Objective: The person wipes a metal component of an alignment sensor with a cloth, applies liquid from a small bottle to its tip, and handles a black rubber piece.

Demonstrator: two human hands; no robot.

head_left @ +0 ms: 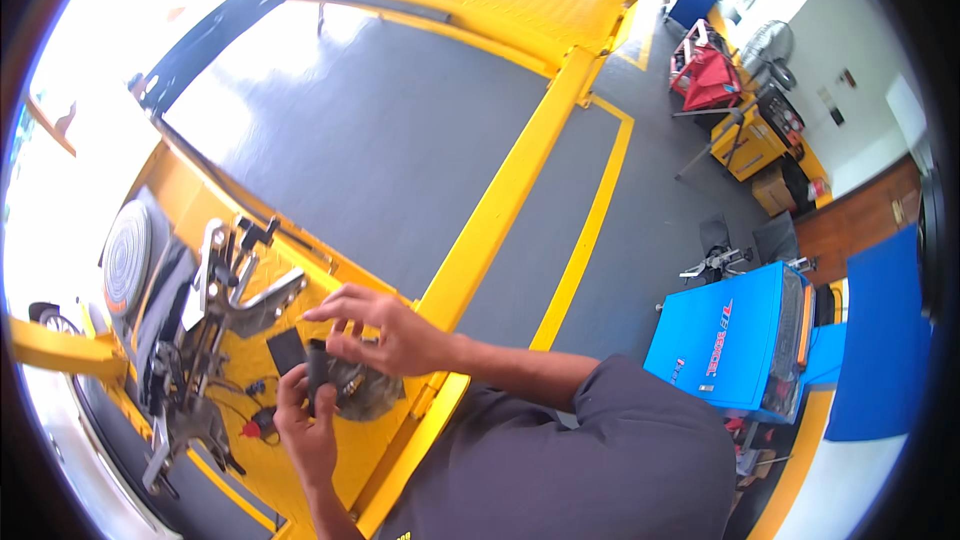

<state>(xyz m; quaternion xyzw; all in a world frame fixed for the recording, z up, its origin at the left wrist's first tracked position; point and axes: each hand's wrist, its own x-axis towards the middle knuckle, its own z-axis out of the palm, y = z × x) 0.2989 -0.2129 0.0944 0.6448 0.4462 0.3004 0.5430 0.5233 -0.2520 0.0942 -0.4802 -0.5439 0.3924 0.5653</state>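
My left hand [306, 425] is closed around a dark, roughly cylindrical object [317, 372], held upright over the yellow lift platform [240, 455]. Close to the object's top, my right hand [385, 332] has its fingers apart and bent, with nothing visible in them. Under the hands lies a clear plastic bag [375, 398] with small metal parts, partly hidden by my right hand. A flat dark piece [285, 350] rests beside the held object. To the left stand metal wheel clamps [215, 290] with silver arms. A small red-and-black item [262, 423] lies among thin cables.
A round turntable plate [127, 258] sits on the platform's left. The yellow lift beam [510, 200] runs along my right. Further right are a blue cabinet [730, 340], a yellow machine [750, 145], a red cart [705, 80] and a fan [768, 45].
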